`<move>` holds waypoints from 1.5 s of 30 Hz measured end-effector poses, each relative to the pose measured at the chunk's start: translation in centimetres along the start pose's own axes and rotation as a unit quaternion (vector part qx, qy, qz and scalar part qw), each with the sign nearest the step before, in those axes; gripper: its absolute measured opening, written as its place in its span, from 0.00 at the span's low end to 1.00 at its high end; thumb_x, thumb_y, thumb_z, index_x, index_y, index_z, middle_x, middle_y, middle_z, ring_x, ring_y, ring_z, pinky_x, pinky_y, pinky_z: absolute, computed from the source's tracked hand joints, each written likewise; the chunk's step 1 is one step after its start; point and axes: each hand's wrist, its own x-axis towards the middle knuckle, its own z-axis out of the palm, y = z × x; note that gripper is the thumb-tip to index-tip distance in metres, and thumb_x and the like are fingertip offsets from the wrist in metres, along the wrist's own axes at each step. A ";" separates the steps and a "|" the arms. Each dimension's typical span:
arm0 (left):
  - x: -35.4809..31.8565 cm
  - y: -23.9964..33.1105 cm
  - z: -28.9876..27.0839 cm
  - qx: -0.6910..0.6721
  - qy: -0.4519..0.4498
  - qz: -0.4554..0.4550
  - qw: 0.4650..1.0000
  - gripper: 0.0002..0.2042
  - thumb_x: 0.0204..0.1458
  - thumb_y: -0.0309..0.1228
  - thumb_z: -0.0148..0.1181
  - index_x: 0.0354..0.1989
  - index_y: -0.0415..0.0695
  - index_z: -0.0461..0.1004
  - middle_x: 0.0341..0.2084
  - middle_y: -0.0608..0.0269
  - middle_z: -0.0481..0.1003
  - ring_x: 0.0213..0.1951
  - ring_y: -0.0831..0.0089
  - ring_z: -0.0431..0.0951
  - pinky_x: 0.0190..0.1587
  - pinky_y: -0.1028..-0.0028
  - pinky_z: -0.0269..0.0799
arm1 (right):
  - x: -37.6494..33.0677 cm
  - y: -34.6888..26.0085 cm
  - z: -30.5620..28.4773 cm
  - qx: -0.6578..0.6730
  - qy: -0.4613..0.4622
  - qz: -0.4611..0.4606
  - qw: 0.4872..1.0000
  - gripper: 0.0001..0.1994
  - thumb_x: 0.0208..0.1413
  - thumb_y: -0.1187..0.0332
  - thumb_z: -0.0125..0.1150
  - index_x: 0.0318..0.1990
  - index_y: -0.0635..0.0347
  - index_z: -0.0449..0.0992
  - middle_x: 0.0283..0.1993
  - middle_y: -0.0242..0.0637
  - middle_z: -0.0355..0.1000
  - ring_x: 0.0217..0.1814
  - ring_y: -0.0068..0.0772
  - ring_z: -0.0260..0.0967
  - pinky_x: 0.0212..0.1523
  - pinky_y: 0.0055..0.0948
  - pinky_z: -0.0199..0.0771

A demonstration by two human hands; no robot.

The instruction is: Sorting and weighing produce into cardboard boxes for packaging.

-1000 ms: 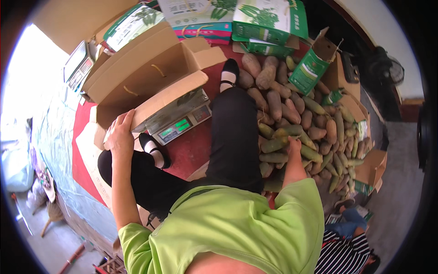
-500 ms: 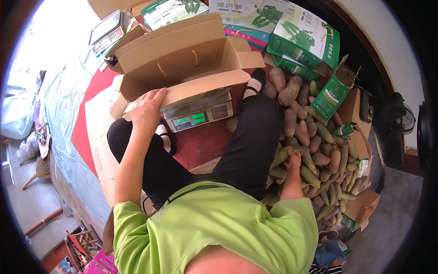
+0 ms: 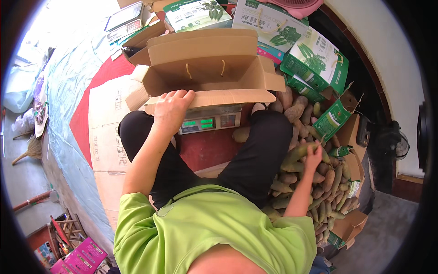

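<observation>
Left of centre, an open cardboard box [image 3: 205, 75] sits on a scale [image 3: 218, 123]; left hand [image 3: 171, 109] lies on its near flap [image 3: 228, 97], fingers loosely together over the edge. At right, above the radish pile [image 3: 328, 180], right hand [image 3: 314, 157] pinches a green radish [image 3: 294, 155] near one end. Judged risks: downward pull on flap tips box; end-only grip lets radish slip.

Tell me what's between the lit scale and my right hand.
In the head view: red mat, a root vegetable, your right leg, then a greenish vegetable touching your right hand.
</observation>
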 end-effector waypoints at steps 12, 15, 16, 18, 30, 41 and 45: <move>-0.1 -0.3 0.8 0.024 0.009 0.009 1.000 0.10 0.47 0.26 0.54 0.39 0.49 0.71 0.30 0.66 0.74 0.38 0.68 0.77 0.40 0.68 0.70 | 6.3 -31.7 13.8 0.225 -0.169 -0.268 0.921 0.19 0.55 0.78 0.56 0.56 0.66 0.67 0.53 0.37 0.70 0.53 0.26 0.67 0.55 0.26 0.67; 0.2 -0.1 0.3 0.016 -0.030 -0.009 0.999 0.14 0.46 0.24 0.53 0.42 0.49 0.71 0.34 0.65 0.74 0.41 0.66 0.76 0.44 0.67 0.69 | 4.9 -33.4 19.9 0.194 -0.286 -0.238 0.908 0.19 0.53 0.79 0.59 0.54 0.55 0.71 0.49 0.30 0.71 0.45 0.20 0.68 0.45 0.23 0.72; 0.6 0.2 0.1 0.000 -0.070 -0.023 0.997 0.18 0.45 0.21 0.53 0.46 0.49 0.72 0.38 0.64 0.75 0.45 0.64 0.75 0.48 0.65 0.69 | 4.4 -33.5 21.5 0.179 -0.321 -0.265 0.892 0.19 0.52 0.79 0.59 0.53 0.54 0.72 0.46 0.28 0.72 0.43 0.18 0.67 0.41 0.22 0.71; 0.5 0.3 -0.1 0.004 -0.072 -0.026 0.997 0.17 0.45 0.22 0.53 0.46 0.49 0.72 0.38 0.64 0.75 0.45 0.64 0.76 0.48 0.66 0.69 | 4.0 -32.9 25.5 0.052 -0.360 -0.329 0.871 0.21 0.46 0.73 0.62 0.51 0.57 0.72 0.45 0.38 0.74 0.44 0.37 0.71 0.48 0.31 0.69; 0.4 0.0 0.3 -0.017 -0.047 -0.011 0.999 0.15 0.46 0.23 0.51 0.43 0.49 0.72 0.36 0.64 0.75 0.42 0.64 0.77 0.45 0.65 0.70 | 1.7 -25.7 35.7 -0.344 -0.532 -0.321 0.704 0.21 0.47 0.68 0.60 0.52 0.54 0.74 0.48 0.45 0.73 0.54 0.46 0.69 0.56 0.38 0.67; 0.7 -0.2 1.0 0.014 0.016 0.007 1.000 0.12 0.49 0.26 0.49 0.42 0.52 0.71 0.35 0.66 0.75 0.40 0.65 0.77 0.43 0.65 0.70 | 6.9 -29.0 21.6 0.073 -0.427 -0.175 0.884 0.16 0.56 0.70 0.56 0.53 0.59 0.72 0.43 0.32 0.74 0.43 0.21 0.70 0.47 0.21 0.68; 0.9 -0.1 1.5 0.002 -0.010 -0.017 1.000 0.16 0.49 0.24 0.48 0.45 0.53 0.73 0.40 0.66 0.76 0.43 0.65 0.77 0.47 0.66 0.70 | 7.0 -24.2 14.8 0.081 -0.281 -0.111 0.950 0.13 0.56 0.71 0.56 0.49 0.62 0.74 0.37 0.33 0.76 0.38 0.21 0.70 0.39 0.21 0.71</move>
